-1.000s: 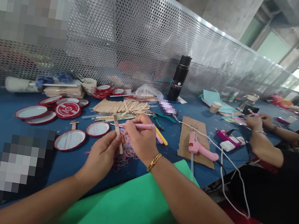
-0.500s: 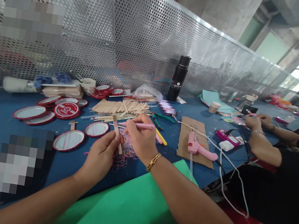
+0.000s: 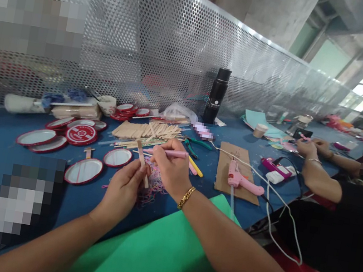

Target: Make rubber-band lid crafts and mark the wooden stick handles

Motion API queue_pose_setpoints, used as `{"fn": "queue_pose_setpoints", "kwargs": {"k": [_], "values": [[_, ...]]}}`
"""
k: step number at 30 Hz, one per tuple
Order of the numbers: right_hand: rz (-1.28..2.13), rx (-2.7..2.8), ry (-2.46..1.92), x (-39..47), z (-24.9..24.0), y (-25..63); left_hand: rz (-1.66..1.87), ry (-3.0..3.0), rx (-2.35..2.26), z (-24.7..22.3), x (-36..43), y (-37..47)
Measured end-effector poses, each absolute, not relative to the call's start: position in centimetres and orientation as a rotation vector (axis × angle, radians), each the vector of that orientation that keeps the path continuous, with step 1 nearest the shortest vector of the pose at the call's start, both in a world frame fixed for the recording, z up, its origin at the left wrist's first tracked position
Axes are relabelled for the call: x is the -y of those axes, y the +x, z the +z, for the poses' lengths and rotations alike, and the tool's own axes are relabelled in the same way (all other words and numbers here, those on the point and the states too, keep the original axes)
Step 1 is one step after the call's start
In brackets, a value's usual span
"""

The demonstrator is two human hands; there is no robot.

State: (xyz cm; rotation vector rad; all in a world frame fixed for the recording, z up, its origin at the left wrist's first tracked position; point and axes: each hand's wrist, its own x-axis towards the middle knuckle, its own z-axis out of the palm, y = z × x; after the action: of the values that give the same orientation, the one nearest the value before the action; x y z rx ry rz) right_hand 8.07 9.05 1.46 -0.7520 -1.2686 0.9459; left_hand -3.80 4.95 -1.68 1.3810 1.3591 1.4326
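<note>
Between the thumb and fingers of my left hand (image 3: 128, 184) is a flat wooden craft stick (image 3: 140, 152), held tilted. My right hand (image 3: 172, 167) grips a pink marker (image 3: 175, 153), its tip pointing left at the stick; I cannot tell whether it touches. Under both hands lies a tangle of multicoloured yarn (image 3: 156, 185). Beside my right hand are a yellow marker (image 3: 196, 168) and another pink one. A pile of wooden craft sticks (image 3: 148, 130) lies just beyond. To the left, white-faced, red-rimmed jar lids (image 3: 83, 171) are spread on the table.
A pink glue gun (image 3: 243, 181) rests on cardboard (image 3: 225, 154), with white cables nearby. Pliers (image 3: 197, 144) and a black bottle (image 3: 217, 96) stand farther back, before a perforated metal partition (image 3: 115, 29). Green cloth (image 3: 148, 259) hangs at the front edge. A co-worker's hands (image 3: 308, 149) are at right.
Almost nothing differs. Both hands keep their holds on the stick and the marker, with only a very slight shift.
</note>
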Motion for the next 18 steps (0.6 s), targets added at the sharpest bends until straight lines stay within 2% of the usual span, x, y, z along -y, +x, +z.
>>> {"fn": "queue_pose_setpoints", "kwargs": {"k": [18], "values": [[0.903,1.233,-0.780,-9.12,1.63,8.20,1.365,1.492,-1.311,-1.93,-5.06,-3.98]]}}
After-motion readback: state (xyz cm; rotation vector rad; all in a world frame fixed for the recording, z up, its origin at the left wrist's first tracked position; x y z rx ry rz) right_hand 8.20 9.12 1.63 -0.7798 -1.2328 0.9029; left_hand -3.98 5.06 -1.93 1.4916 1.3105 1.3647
